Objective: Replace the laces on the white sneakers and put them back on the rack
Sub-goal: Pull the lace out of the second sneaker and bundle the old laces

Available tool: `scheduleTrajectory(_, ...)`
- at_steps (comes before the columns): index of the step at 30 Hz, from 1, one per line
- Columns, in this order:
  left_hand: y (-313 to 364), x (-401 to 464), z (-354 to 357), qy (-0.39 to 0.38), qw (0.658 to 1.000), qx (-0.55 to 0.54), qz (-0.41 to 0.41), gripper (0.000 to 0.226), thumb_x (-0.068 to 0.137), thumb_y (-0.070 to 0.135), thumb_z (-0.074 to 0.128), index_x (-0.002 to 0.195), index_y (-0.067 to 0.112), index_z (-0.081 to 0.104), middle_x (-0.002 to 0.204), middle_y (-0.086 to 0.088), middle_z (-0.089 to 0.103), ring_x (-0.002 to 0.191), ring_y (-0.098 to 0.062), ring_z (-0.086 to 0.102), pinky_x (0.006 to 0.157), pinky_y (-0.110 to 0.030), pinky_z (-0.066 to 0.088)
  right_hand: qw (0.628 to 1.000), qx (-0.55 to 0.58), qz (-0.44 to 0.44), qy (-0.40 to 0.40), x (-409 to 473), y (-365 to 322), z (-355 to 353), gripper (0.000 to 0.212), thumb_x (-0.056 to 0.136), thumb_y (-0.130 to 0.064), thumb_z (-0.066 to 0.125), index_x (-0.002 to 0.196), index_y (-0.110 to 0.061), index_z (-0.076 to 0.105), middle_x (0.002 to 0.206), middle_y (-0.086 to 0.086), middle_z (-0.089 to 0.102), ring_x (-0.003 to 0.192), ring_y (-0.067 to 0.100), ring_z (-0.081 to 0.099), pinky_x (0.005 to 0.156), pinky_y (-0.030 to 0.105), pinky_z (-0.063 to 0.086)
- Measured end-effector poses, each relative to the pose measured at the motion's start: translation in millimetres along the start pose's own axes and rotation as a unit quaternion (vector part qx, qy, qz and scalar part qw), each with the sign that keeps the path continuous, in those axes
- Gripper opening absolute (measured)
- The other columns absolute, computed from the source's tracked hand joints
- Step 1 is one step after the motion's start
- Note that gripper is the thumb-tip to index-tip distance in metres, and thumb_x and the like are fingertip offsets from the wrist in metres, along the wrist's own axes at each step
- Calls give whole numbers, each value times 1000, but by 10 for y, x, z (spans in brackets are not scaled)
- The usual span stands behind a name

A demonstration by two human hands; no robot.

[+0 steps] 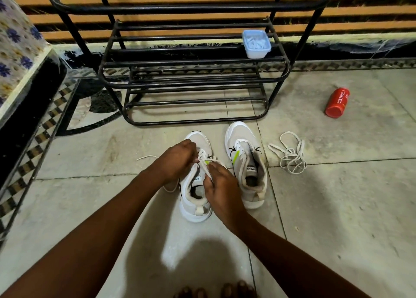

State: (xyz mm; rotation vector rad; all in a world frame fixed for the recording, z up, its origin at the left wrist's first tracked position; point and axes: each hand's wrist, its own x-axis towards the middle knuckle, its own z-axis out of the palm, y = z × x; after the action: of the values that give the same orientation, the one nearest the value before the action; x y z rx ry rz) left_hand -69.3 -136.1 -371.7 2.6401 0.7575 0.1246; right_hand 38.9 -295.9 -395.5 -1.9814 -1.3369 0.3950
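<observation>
Both hands pinch the limp, slippery lace point(203, 162) over the near sneaker point(195, 185), left hand point(177, 160) at ten o'clock, right hand point(219, 185) at four; best gripped near its stiff tip.

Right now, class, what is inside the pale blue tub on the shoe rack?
The pale blue tub sits open on a shelf of the black shoe rack. Inside lies something white and crumpled; what it is cannot be told. The tub's bottom is covered by it.

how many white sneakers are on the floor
2: one sneaker under both hands, being laced; the other sneaker just to its right, unlaced. None on the rack.
</observation>
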Motion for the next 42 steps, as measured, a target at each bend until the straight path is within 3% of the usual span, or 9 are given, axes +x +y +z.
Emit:
scheduleTrajectory(3, 27, -80, 78, 115, 976, -110, -146, 19, 92, 3, 61, 89, 17, 49, 83, 9, 58, 74, -16, 56, 62, -19, 38, 1000, 4, 5, 7, -38, -37, -19, 51, 93, -25, 38, 129, -1, 65, 127, 15, 67, 117, 31, 63, 106, 33, 47)
scheduleTrajectory(6, 56, -57, 136, 208, 841, -355, -350, 16, 98, 3, 56, 84, 11, 56, 76, 4, 72, 78, -23, 69, 67, -22, 51, 1000, 10, 14, 15, -52, -49, -14, 53, 92, -26, 36, 130, -1, 65, 127, 15, 67, 117, 31, 63, 106, 31, 45)
scheduleTrajectory(9, 90, -28, 112, 181, 780, -499, -332, 18, 104, 2, 51, 86, 7, 52, 80, -8, 75, 75, -28, 67, 64, -30, 53, 1000, 8, 21, 19, -42, -41, -2, 55, 91, -26, 34, 128, 3, 65, 126, 18, 67, 117, 33, 63, 107, 33, 45)
scheduleTrajectory(18, -59, -19, 20, 32, 917, -346, -194, 10, 78, 35, 84, 77, 25, 81, 78, -16, 73, 69, -12, 56, 73, -31, 44, 999, 12, 20, 22, -6, -75, 28, 47, 93, -17, 43, 130, 6, 62, 131, 22, 64, 123, 36, 61, 110, 31, 39)
scheduleTrajectory(20, -10, -14, 47, 97, 860, -426, -263, 14, 86, 22, 81, 72, 17, 78, 78, -19, 72, 70, -21, 59, 71, -33, 46, 1000, 13, 18, 20, -8, -61, 39, 46, 89, -11, 49, 129, 6, 62, 132, 22, 64, 123, 36, 62, 111, 34, 38)
scheduleTrajectory(24, 130, -20, 64, 224, 615, -613, -442, 28, 107, 10, 52, 83, -1, 59, 73, -15, 62, 58, -20, 60, 53, -24, 53, 1000, -1, 24, 16, -14, -66, 70, 46, 89, -12, 47, 128, 7, 63, 131, 25, 64, 123, 39, 62, 109, 47, 45)
scheduleTrajectory(27, 118, -31, 46, 253, 534, -667, -455, 38, 111, 10, 41, 76, 0, 53, 63, -12, 58, 57, -18, 62, 59, -31, 60, 999, 2, 25, 28, -23, -79, 64, 57, 90, -22, 34, 128, 8, 63, 132, 25, 63, 125, 39, 61, 111, 47, 44)
scheduleTrajectory(35, 59, -66, -214, 44, 889, -408, -204, 24, 76, 31, 91, 81, 10, 78, 87, -12, 79, 74, -12, 72, 65, -28, 55, 1000, -2, 15, 20, -10, -32, 70, 61, 92, -29, 30, 131, 6, 62, 134, 22, 63, 127, 35, 60, 111, 36, 39)
scheduleTrajectory(42, 104, 54, -108, 44, 983, -146, -98, 15, 91, 5, 71, 83, 16, 67, 85, 12, 49, 93, -13, 52, 84, -21, 41, 1000, -15, 17, 17, -21, -48, 57, 58, 94, -28, 31, 131, 5, 61, 133, 22, 63, 125, 37, 61, 109, 44, 46)
